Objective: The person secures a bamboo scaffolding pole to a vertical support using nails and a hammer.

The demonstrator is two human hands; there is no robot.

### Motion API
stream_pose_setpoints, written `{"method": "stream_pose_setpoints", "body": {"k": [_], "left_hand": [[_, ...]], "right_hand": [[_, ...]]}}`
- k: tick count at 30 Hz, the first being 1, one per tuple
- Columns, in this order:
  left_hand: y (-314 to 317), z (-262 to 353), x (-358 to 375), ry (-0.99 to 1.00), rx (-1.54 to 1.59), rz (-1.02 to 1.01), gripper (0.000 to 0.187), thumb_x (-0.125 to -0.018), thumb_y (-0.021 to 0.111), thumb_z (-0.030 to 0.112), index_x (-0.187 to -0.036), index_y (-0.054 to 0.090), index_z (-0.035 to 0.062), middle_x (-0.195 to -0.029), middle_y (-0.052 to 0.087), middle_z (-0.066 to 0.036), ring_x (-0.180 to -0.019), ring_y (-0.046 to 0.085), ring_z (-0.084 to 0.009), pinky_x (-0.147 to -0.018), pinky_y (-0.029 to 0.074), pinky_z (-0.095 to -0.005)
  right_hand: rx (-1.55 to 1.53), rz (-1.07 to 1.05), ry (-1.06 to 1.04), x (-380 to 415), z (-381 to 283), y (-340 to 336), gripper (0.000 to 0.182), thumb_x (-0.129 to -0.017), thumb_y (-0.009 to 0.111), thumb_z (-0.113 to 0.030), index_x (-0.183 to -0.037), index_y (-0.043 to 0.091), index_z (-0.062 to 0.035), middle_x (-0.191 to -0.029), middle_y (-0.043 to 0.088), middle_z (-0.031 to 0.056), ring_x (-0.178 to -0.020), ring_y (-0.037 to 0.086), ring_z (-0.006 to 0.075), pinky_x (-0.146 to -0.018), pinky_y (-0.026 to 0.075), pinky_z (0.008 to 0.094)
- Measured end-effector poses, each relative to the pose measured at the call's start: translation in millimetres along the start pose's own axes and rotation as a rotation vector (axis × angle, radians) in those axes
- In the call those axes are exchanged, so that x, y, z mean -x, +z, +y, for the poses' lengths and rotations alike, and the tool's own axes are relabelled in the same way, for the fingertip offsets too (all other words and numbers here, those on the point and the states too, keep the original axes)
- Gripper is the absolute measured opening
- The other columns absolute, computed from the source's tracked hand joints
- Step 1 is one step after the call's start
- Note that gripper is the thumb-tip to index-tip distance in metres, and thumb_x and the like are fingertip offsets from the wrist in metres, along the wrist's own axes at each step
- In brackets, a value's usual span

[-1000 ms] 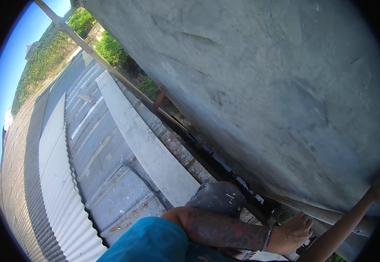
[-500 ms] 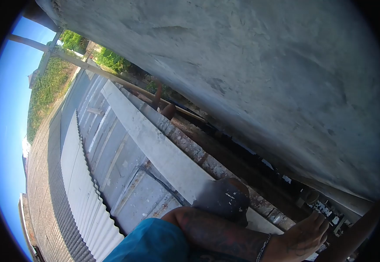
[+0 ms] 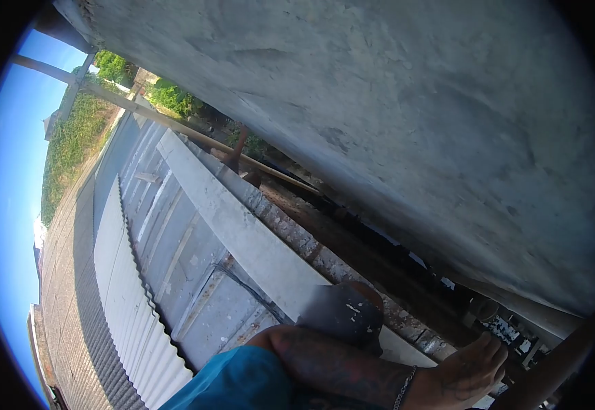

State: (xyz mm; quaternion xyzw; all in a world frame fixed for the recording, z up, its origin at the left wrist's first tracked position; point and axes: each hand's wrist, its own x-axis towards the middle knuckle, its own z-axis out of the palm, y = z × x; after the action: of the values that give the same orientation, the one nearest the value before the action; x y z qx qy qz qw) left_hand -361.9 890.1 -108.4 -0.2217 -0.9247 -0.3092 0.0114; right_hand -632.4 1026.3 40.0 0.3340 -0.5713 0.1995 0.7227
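My left hand [image 3: 458, 376], with a chain bracelet [image 3: 405, 387] at its wrist, is at the lower right. Its fingers curl inward; anything inside them is hidden. The tattooed left forearm [image 3: 342, 355] crosses the bottom, below a teal sleeve [image 3: 239, 383]. Just above the forearm is a dark, rounded shape with white flecks [image 3: 342, 311], perhaps a clothed knee. The hand is near the lower end of a rough masonry edge [image 3: 325, 260] and a dark gap. A blurred brown limb-like shape [image 3: 564, 359] runs along the lower right edge. My right hand does not show.
A large grey plastered wall [image 3: 407, 130] leans across the upper right. Left of the gap are a long pale board [image 3: 243, 236], corrugated sheets [image 3: 130, 294] and cables [image 3: 253, 290]. A wooden pole [image 3: 133, 106] crosses behind. Brown limb-like shapes [image 3: 238, 154] show at the far masonry edge.
My left hand and forearm have shifted slightly left. The brown shapes at the far masonry edge have changed outline and moved a little left. The surroundings look nearly the same.
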Motion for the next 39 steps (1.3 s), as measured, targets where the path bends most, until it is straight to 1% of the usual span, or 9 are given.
{"method": "stream_pose_setpoints", "body": {"k": [15,17,19,21,24,27,33,36,39], "left_hand": [[-27.1,-12.1,7.5,0.082,-0.149,0.107,0.031,-0.087,0.049,0.023,-0.098,0.064,-0.0018,-0.102,0.056,-0.021,-0.104,0.052,-0.0362,-0.096,0.038,-0.0506],[-38.4,-29.3,8.6,0.226,-0.036,0.471,0.033,-0.083,0.060,0.028,-0.098,0.063,-0.0013,-0.102,0.060,-0.022,-0.099,0.057,-0.0386,-0.090,0.044,-0.0508],[-18.5,-29.3,8.6,0.210,0.017,0.536,0.035,-0.083,0.060,0.028,-0.100,0.062,-0.0019,-0.105,0.059,-0.024,-0.100,0.056,-0.0401,-0.091,0.043,-0.0520],[33.1,-3.9,0.9,0.031,0.005,0.302,0.034,-0.087,0.050,0.023,-0.104,0.062,-0.0033,-0.110,0.054,-0.027,-0.108,0.051,-0.0407,-0.100,0.038,-0.0540],[31.4,-8.0,-2.2,0.071,0.113,-0.044,0.037,-0.086,0.050,0.022,-0.109,0.059,-0.0055,-0.117,0.051,-0.030,-0.113,0.048,-0.0441,-0.103,0.036,-0.0566],[-45.6,-30.5,18.9,0.269,0.168,0.648,0.036,-0.088,0.062,0.025,-0.106,0.058,-0.0053,-0.110,0.058,-0.029,-0.102,0.057,-0.0449,-0.093,0.044,-0.0555],[22.3,-9.7,16.9,0.085,-0.160,-0.118,0.045,-0.087,0.050,0.019,-0.123,0.046,-0.0072,-0.130,0.045,-0.027,-0.123,0.047,-0.0396,-0.110,0.035,-0.0525],[25.4,-9.4,10.8,0.120,0.213,0.196,0.040,-0.086,0.049,0.023,-0.111,0.057,-0.0071,-0.119,0.049,-0.030,-0.112,0.049,-0.0428,-0.103,0.036,-0.0566],[59.1,-22.0,13.9,0.115,-0.128,0.275,0.053,-0.087,0.046,0.028,-0.126,0.045,-0.0075,-0.135,0.039,-0.032,-0.129,0.036,-0.0490,-0.110,0.028,-0.0601]], "right_hand": [[0.014,0.004,0.009,-0.1,-0.7,-0.4,0.057,-0.090,0.067,-0.037,-0.122,0.055,0.0086,-0.136,0.047,0.0256,-0.126,0.048,0.0317,-0.106,0.041,0.0440],[0.018,0.006,0.001,0.0,1.6,-0.9,0.057,-0.090,0.067,-0.037,-0.123,0.055,0.0085,-0.136,0.047,0.0253,-0.126,0.049,0.0316,-0.105,0.042,0.0435],[0.021,0.021,0.006,0.6,-3.7,1.7,0.058,-0.089,0.067,-0.037,-0.123,0.055,0.0082,-0.136,0.048,0.0254,-0.126,0.049,0.0316,-0.105,0.042,0.0434],[0.032,0.025,0.011,0.0,-4.9,2.8,0.058,-0.089,0.067,-0.038,-0.123,0.056,0.0080,-0.136,0.048,0.0253,-0.126,0.049,0.0317,-0.104,0.043,0.0435],[0.067,0.026,0.026,0.6,-4.4,0.5,0.057,-0.089,0.067,-0.038,-0.122,0.056,0.0077,-0.136,0.048,0.0251,-0.125,0.050,0.0318,-0.104,0.043,0.0439],[0.106,0.023,0.022,-0.2,-5.8,-0.6,0.056,-0.089,0.067,-0.038,-0.121,0.057,0.0074,-0.135,0.049,0.0251,-0.125,0.050,0.0321,-0.104,0.043,0.0442],[0.107,0.055,0.008,-0.4,-5.8,6.4,0.057,-0.089,0.066,-0.041,-0.119,0.058,0.0074,-0.134,0.050,0.0257,-0.125,0.049,0.0333,-0.102,0.043,0.0450],[0.155,0.027,0.002,-3.6,-5.8,-0.7,0.058,-0.089,0.067,-0.042,-0.119,0.058,0.0074,-0.135,0.049,0.0255,-0.125,0.049,0.0335,-0.102,0.043,0.0451],[0.101,0.049,0.013,-0.8,-5.9,2.3,0.058,-0.088,0.068,-0.042,-0.119,0.058,0.0071,-0.134,0.050,0.0251,-0.124,0.050,0.0330,-0.102,0.043,0.0451]]}}
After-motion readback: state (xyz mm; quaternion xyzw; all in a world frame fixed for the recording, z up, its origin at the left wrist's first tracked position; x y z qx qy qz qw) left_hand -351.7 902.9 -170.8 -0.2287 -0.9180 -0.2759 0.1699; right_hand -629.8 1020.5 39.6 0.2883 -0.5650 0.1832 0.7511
